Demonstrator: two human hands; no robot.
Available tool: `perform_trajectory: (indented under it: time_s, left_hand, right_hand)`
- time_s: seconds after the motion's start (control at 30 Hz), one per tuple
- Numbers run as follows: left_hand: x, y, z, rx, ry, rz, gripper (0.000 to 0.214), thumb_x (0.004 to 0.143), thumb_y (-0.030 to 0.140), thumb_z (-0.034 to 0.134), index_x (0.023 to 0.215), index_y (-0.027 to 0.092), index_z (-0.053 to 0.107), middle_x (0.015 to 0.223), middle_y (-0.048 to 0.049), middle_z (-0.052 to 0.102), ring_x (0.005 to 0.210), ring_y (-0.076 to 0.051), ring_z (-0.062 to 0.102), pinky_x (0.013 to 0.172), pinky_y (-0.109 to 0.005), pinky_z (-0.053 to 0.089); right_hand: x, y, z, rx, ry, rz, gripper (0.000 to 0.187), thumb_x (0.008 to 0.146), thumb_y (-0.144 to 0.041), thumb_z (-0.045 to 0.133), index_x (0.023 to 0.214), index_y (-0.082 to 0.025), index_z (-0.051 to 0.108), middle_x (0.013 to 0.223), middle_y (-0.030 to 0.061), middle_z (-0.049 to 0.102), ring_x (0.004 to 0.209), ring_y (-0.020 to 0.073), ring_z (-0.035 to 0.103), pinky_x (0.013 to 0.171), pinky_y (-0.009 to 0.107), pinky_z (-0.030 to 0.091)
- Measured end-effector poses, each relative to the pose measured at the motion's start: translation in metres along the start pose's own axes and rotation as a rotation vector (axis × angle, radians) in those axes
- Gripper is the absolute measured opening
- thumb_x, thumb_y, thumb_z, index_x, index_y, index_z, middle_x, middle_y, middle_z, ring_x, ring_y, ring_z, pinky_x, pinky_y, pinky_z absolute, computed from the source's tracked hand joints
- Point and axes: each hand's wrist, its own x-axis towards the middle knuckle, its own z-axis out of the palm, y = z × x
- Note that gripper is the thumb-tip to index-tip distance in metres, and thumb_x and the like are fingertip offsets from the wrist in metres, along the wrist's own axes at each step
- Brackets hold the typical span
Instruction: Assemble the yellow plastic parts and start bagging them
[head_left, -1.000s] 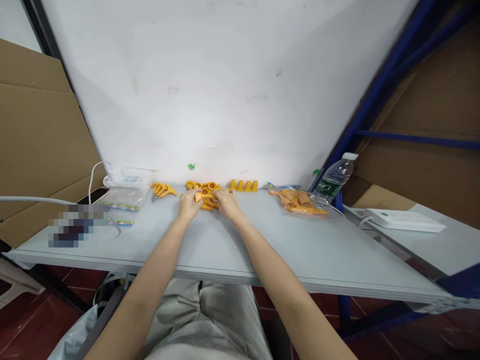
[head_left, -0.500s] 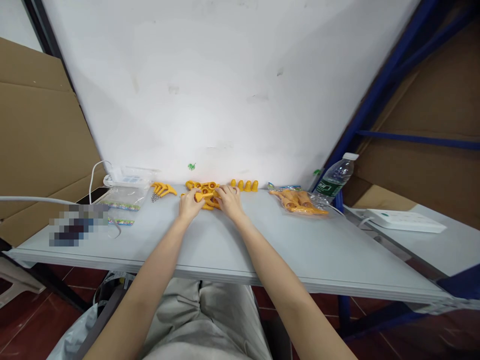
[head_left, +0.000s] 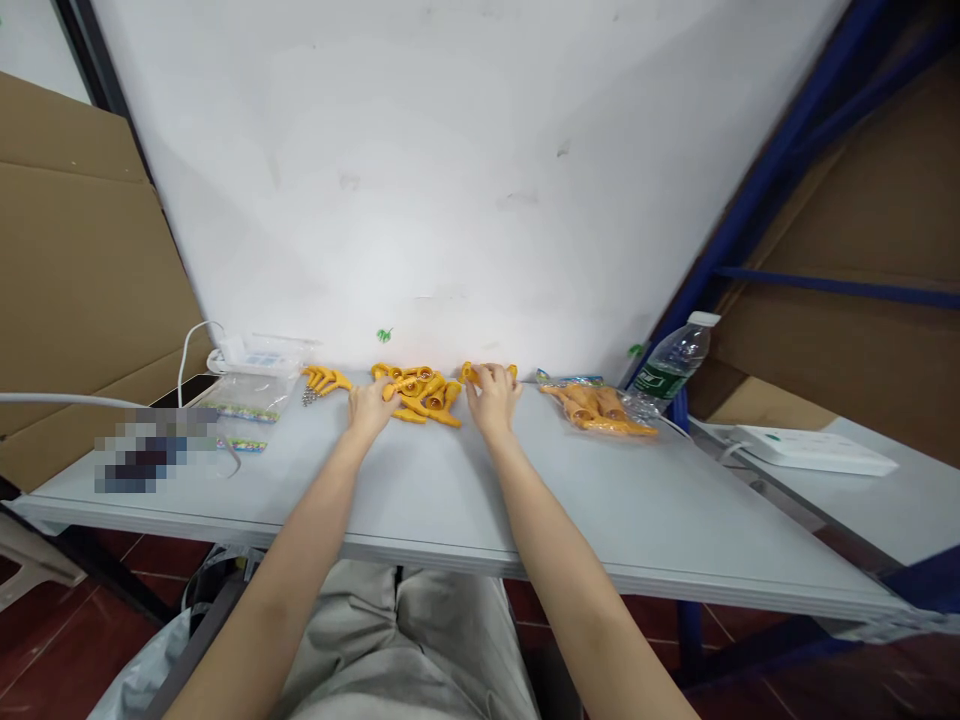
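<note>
Lying toward the far left of the table [head_left: 420, 490], hook-shaped yellow pieces [head_left: 324, 380] are left untouched, with small silvery parts [head_left: 308, 397] at their near end. To the right of them, a yellow piece [head_left: 391, 391] is pinched in the left hand [head_left: 368, 408] — the fingers are drawn closed on its left end, and it is held at the left side of the heap of yellow parts [head_left: 435, 405] (whether the two touch cannot be made out). Half a second ago both hands were kept at this piece; now it is held by the left hand alone. Right of the heap, the right hand [head_left: 493, 398] has been shifted across to the row of yellow caps [head_left: 513, 371] at the far edge. Its fingers are curled over the row, only partly spread; whether a cap is gripped or merely touched cannot be told. By this change, two-handed handling seems to have been interrupted — attention is apparently turned to the caps. Farther right, bagged yellow pieces [head_left: 596, 405] are left well apart.
</note>
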Motion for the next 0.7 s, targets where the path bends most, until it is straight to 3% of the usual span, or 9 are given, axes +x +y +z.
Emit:
perform_trajectory:
  time_s: [0.17, 0.37, 0.53, 0.7]
  left_hand:
    - [0.014, -0.01, -0.009, 0.025, 0.095, -0.029, 0.03, 0.085, 0.029, 0.056, 0.111, 0.021, 0.07, 0.07, -0.0046, 0.07, 0.075, -0.021, 0.066, 0.081, -0.031, 0.047]
    - [0.038, -0.035, -0.03, 0.016, 0.133, -0.088, 0.034, 0.087, 0.018, 0.048, 0.115, 0.02, 0.067, 0.084, -0.0082, 0.073, 0.083, -0.023, 0.067, 0.081, -0.031, 0.047]
    - [0.058, -0.061, -0.044, 0.007, 0.104, -0.103, 0.036, 0.084, 0.012, 0.047, 0.114, 0.021, 0.066, 0.094, -0.0075, 0.072, 0.09, -0.022, 0.066, 0.084, -0.031, 0.048]
    - [0.069, -0.084, -0.037, -0.061, 0.007, -0.08, 0.051, 0.073, 0.003, 0.05, 0.119, 0.021, 0.062, 0.091, -0.0038, 0.068, 0.084, -0.017, 0.064, 0.082, -0.028, 0.049]
  right_hand:
    - [-0.001, 0.039, 0.001, 0.049, 0.158, 0.348, 0.034, 0.088, -0.035, 0.046, 0.109, -0.016, 0.065, 0.105, 0.0163, 0.059, 0.099, 0.0307, 0.049, 0.084, 0.045, 0.035]
    - [-0.007, 0.065, 0.001, 0.024, -0.021, 0.779, 0.034, 0.083, -0.034, 0.053, 0.107, -0.015, 0.067, 0.095, 0.0132, 0.067, 0.098, 0.0292, 0.054, 0.086, 0.044, 0.037]
    - [-0.007, 0.065, 0.005, 0.011, -0.199, 0.845, 0.033, 0.082, -0.032, 0.056, 0.11, -0.019, 0.067, 0.098, 0.011, 0.07, 0.102, 0.0286, 0.057, 0.089, 0.046, 0.037]
    - [-0.006, 0.061, 0.01, 0.019, -0.312, 0.776, 0.029, 0.079, -0.03, 0.061, 0.105, -0.021, 0.07, 0.1, 0.0107, 0.071, 0.104, 0.0293, 0.058, 0.093, 0.047, 0.036]
